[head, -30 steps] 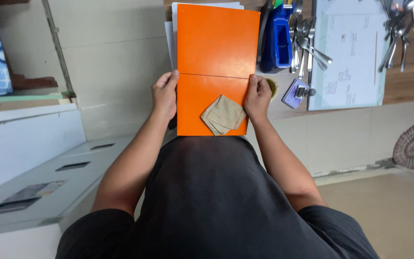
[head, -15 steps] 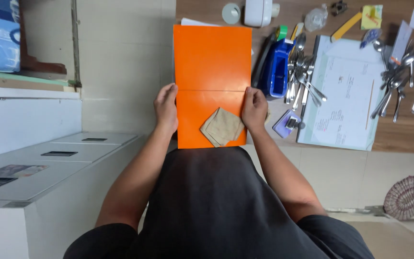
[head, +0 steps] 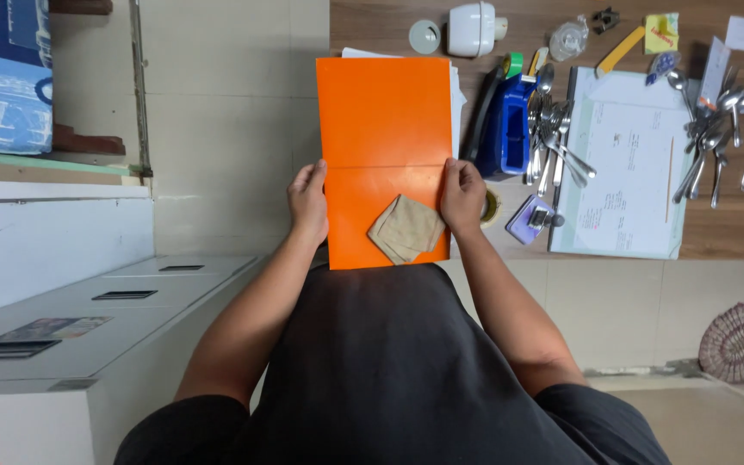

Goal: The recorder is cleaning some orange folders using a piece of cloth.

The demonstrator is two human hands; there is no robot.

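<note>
Wooden table (head: 510, 17) runs across the top of my view, with pale tiled floor beneath it. I have an orange folder (head: 387, 129) held by its two side edges near the fold line: my left hand (head: 309, 202) curls over the left edge, my right hand (head: 462, 196) over the right, both closed on the board with thumbs on its face. A folded tan cloth (head: 405, 229) lies on the lower flap, just beside my right hand and close to the near edge. To do this well I judge the folder must stay level with even pressure from both sides, or the cloth may slide off toward my lap. Clutter sits close on the right: a blue stapler-like tool (head: 510, 125), a heap of spoons (head: 553, 138), a clipboard (head: 630, 164). White papers (head: 453, 95) peek from under the folder.
</note>
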